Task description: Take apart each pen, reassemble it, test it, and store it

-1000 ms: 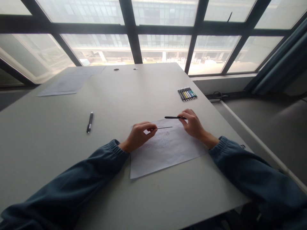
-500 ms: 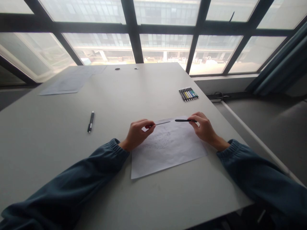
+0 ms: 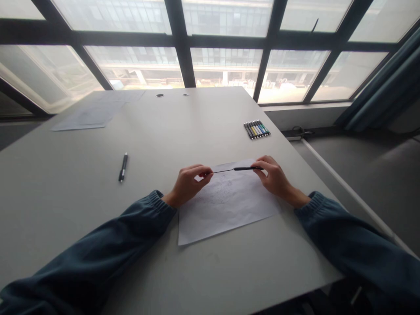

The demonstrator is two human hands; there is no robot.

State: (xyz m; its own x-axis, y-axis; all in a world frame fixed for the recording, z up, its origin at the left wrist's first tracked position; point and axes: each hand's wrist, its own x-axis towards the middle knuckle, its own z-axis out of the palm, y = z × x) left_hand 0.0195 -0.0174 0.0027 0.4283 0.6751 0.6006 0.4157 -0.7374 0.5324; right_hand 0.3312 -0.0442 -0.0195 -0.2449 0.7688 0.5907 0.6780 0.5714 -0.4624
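Note:
My left hand [image 3: 192, 183] is closed, thumb and fingers pinching a thin dark pen refill [image 3: 223, 171] that points to the right. My right hand [image 3: 274, 177] pinches a black pen barrel [image 3: 243, 168] by its right end. The refill's free end meets the barrel's left end, or comes very close to it; whether it is inside I cannot tell. Both are held over a white sheet of paper [image 3: 226, 214] with faint scribbles on it.
A black pen [image 3: 123, 168] lies on the white table [image 3: 157, 140] to the left. Several pens in a row [image 3: 257, 130] lie at the back right. More paper sheets [image 3: 88, 116] are at the far left, near the windows.
My right hand has moved left with the pen barrel, closing the gap to the refill's end. My left hand has stayed nearly still.

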